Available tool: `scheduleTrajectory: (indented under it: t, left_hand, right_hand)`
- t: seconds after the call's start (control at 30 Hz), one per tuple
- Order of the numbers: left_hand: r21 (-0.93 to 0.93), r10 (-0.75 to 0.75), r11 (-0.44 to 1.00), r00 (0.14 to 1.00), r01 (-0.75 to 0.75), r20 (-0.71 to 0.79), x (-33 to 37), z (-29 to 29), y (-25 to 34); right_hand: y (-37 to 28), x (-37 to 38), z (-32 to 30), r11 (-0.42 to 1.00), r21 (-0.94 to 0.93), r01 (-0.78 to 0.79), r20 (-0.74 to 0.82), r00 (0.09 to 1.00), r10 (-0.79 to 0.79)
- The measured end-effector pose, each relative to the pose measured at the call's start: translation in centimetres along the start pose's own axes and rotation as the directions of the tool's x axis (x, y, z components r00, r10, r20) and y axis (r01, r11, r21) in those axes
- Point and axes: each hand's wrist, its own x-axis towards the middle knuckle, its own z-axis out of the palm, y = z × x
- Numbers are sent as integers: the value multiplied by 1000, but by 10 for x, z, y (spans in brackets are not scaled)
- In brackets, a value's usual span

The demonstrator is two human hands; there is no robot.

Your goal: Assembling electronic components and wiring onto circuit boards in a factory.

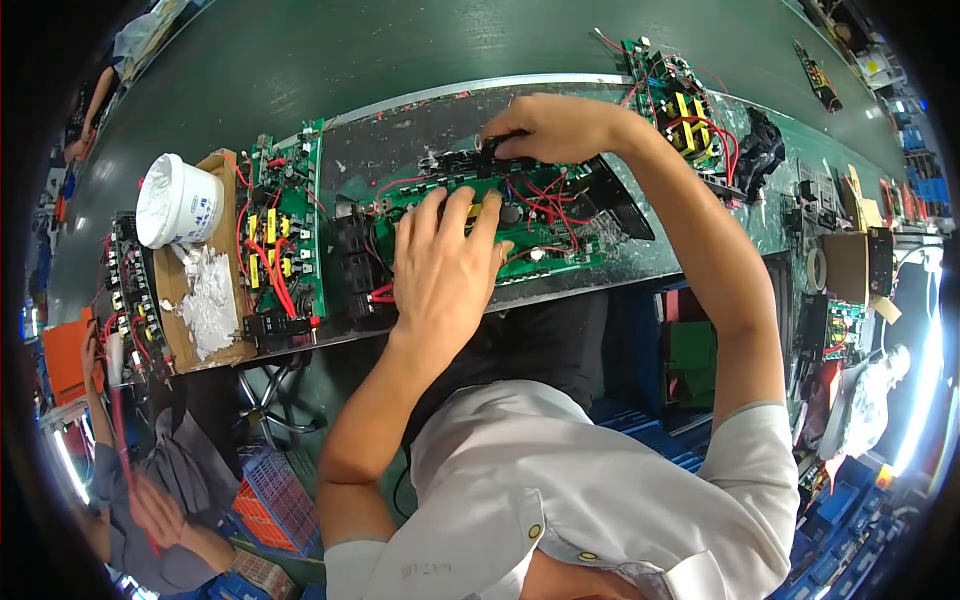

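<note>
A green circuit board (pixel 545 240) with red wires and black parts lies on the metal work surface (pixel 400 150) in front of me. My left hand (pixel 445 265) rests flat on the board's left half, fingers spread. My right hand (pixel 545 125) reaches over the board's far edge, its fingers closed on a small black component (pixel 500 145) there. A black angled piece (pixel 620 200) sits at the board's right end.
A second green board (pixel 285 235) lies to the left, beside a white tub (pixel 178 200) and white paste on a cardboard sheet (pixel 205 295). Another board (pixel 680 105) and a black bag (pixel 760 150) sit far right. Other people work at lower left and right.
</note>
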Motion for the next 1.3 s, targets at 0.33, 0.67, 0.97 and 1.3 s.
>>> scheduleTrajectory:
  t: [0.33, 0.67, 0.97, 1.3]
  left_hand:
    - [96, -4, 995, 995, 14, -104, -1, 20, 8]
    - [47, -176, 983, 984, 175, 3, -17, -30, -13]
    - [-37, -22, 999, 999, 21, -35, -13, -27, -7]
    - [26, 1, 1000, 999, -3, 55, -9, -9, 7]
  right_hand:
    - [-2, 0, 10, 994, 51, 102, -39, 994, -100]
    - [-10, 1, -8, 993, -112, -36, 54, 998, 42]
    - [-5, 0, 0, 1000, -17, 24, -175, 984, -27]
    - [1, 0, 9, 997, 25, 79, -90, 993, -76]
